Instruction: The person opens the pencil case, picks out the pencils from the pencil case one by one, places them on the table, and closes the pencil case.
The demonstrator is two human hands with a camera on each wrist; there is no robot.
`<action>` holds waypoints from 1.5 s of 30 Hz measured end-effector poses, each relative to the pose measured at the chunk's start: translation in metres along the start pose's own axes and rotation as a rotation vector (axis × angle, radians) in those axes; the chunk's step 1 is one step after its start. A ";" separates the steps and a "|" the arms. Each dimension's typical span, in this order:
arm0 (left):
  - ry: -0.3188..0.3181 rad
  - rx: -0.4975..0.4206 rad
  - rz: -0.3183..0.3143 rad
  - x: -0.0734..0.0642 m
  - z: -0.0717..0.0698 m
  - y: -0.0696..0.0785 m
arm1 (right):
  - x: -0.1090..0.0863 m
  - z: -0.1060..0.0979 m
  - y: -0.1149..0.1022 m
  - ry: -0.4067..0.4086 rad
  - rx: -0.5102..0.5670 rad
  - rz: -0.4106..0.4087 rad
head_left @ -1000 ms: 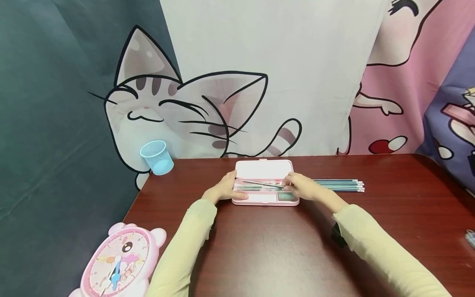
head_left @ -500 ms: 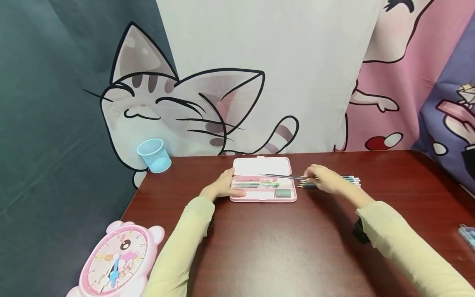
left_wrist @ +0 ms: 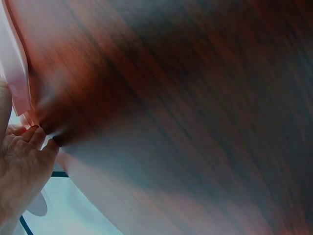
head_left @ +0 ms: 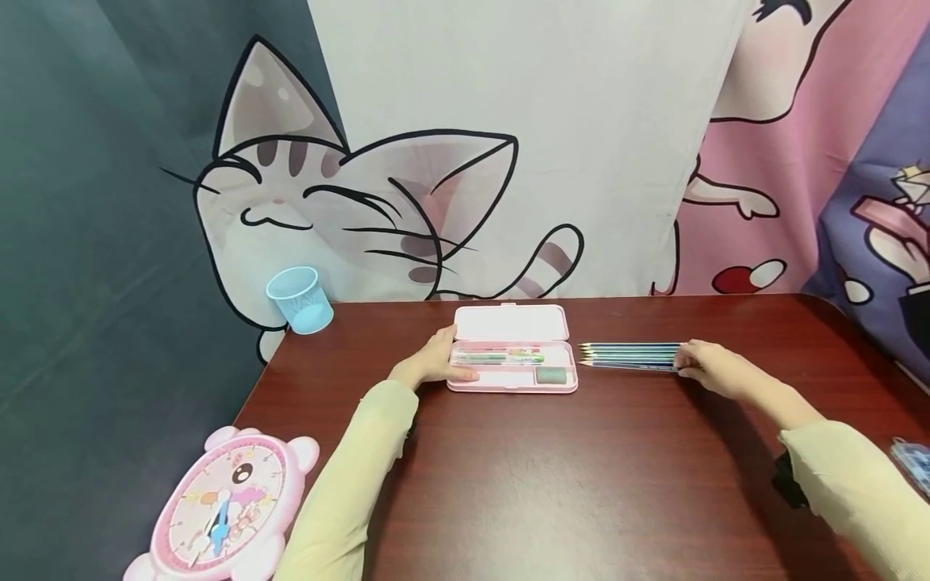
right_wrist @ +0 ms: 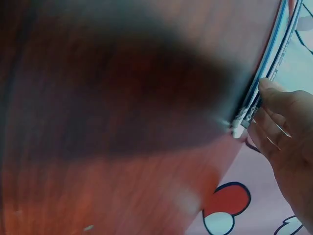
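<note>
A pink pencil case [head_left: 512, 389] lies open on the table in the head view, its lid folded back. Inside are several slim pens [head_left: 501, 357] and a grey-green block [head_left: 552, 375]. My left hand [head_left: 430, 361] grips the case's left end, thumb over the front corner and fingers behind. To the right of the case, several blue-green pencils [head_left: 628, 349] lie side by side, tips pointing left. My right hand [head_left: 715, 369] pinches a dark pencil [right_wrist: 279, 51] near its eraser end, at the front of that row. The hand covers the other eraser ends in the head view.
A light blue mesh cup [head_left: 301, 300] stands at the table's back left corner. Lower left, a pink animal-shaped clock [head_left: 225, 508] is in view. A small clear-blue item [head_left: 911, 461] lies at the right edge. A cartoon curtain [head_left: 581, 161] hangs behind the table [head_left: 567, 476].
My right hand has lifted the dark pencil out of the case and carried it right, down beside the row of pencils. The left hand has stayed on the case.
</note>
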State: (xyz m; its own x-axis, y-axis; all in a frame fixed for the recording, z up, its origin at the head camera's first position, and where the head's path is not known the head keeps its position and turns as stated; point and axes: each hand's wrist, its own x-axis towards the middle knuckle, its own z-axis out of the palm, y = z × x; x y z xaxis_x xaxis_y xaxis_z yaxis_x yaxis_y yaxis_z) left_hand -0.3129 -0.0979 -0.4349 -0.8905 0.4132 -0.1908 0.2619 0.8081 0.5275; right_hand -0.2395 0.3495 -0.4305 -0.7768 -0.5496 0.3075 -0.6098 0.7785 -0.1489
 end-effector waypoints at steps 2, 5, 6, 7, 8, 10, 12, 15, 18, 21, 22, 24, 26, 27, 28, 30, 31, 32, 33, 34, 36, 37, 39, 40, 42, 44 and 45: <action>-0.004 0.002 -0.009 0.001 -0.001 0.000 | -0.002 0.000 0.002 -0.025 -0.010 0.026; -0.008 0.007 -0.004 0.002 -0.001 0.000 | -0.003 0.001 0.002 -0.022 -0.028 0.043; -0.010 0.008 -0.005 0.002 -0.001 0.001 | -0.003 0.002 0.002 -0.012 -0.035 0.048; -0.011 0.008 -0.005 0.002 -0.001 0.001 | -0.002 0.002 0.001 -0.002 -0.041 0.051; -0.010 0.004 -0.007 0.002 -0.001 0.001 | -0.001 0.002 0.001 0.007 -0.044 0.056; -0.011 -0.005 -0.013 0.001 0.000 0.002 | 0.002 0.003 0.000 0.022 -0.039 0.073; -0.008 -0.013 -0.018 -0.001 -0.001 0.002 | 0.006 0.004 -0.002 0.036 -0.016 0.095; -0.003 -0.019 -0.019 -0.002 -0.001 0.003 | 0.015 0.008 -0.008 0.066 0.038 0.103; 0.003 -0.013 -0.015 -0.003 -0.003 0.003 | 0.028 0.013 -0.018 0.103 0.101 0.088; 0.004 -0.009 -0.013 -0.003 -0.003 0.002 | 0.045 0.020 -0.030 0.136 0.159 0.080; 0.006 -0.013 -0.012 -0.003 -0.003 0.002 | 0.051 0.022 -0.035 0.128 0.189 0.096; 0.012 -0.027 -0.002 -0.002 -0.003 0.000 | 0.065 0.026 -0.044 0.092 0.251 0.169; 0.017 -0.044 0.000 -0.001 -0.002 -0.002 | 0.079 0.029 -0.053 0.042 0.331 0.269; 0.019 -0.050 0.001 -0.001 -0.001 -0.003 | 0.086 0.030 -0.058 0.014 0.378 0.323; 0.025 -0.053 0.005 -0.001 0.000 -0.003 | 0.093 0.030 -0.062 -0.018 0.428 0.386; 0.028 -0.054 0.005 -0.001 0.002 -0.003 | 0.105 0.032 -0.069 -0.061 0.500 0.500; 0.029 -0.054 0.001 0.000 0.002 -0.003 | 0.111 0.031 -0.073 -0.071 0.523 0.544; 0.032 -0.058 0.005 0.000 0.003 -0.002 | 0.116 0.031 -0.075 -0.082 0.532 0.584; 0.033 -0.071 0.009 0.001 0.003 -0.002 | 0.120 0.031 -0.078 -0.093 0.538 0.623; 0.026 -0.088 0.007 0.001 0.003 -0.002 | 0.124 0.031 -0.080 -0.106 0.533 0.661; 0.016 -0.161 0.008 0.000 0.004 -0.005 | 0.129 0.032 -0.085 -0.119 0.501 0.704; 0.010 -0.204 0.001 0.000 0.004 -0.007 | 0.131 0.033 -0.086 -0.121 0.492 0.716; 0.004 -0.286 -0.027 -0.002 0.004 -0.011 | 0.132 0.036 -0.089 -0.118 0.485 0.730; 0.009 -0.331 -0.039 -0.003 0.003 -0.013 | 0.132 0.037 -0.090 -0.112 0.482 0.731; 0.030 -0.419 -0.047 -0.005 0.001 -0.015 | 0.133 0.040 -0.091 -0.089 0.483 0.730; 0.048 -0.504 -0.048 -0.006 -0.003 -0.013 | 0.133 0.041 -0.092 -0.067 0.486 0.736; 0.055 -0.554 -0.045 -0.006 -0.005 -0.010 | 0.133 0.042 -0.092 -0.057 0.485 0.742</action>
State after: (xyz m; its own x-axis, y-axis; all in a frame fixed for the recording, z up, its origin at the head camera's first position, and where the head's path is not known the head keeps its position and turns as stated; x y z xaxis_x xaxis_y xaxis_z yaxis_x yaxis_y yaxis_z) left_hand -0.3117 -0.1106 -0.4345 -0.9184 0.3488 -0.1868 0.0024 0.4770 0.8789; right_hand -0.2931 0.1922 -0.4151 -0.9972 0.0207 -0.0719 0.0640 0.7330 -0.6772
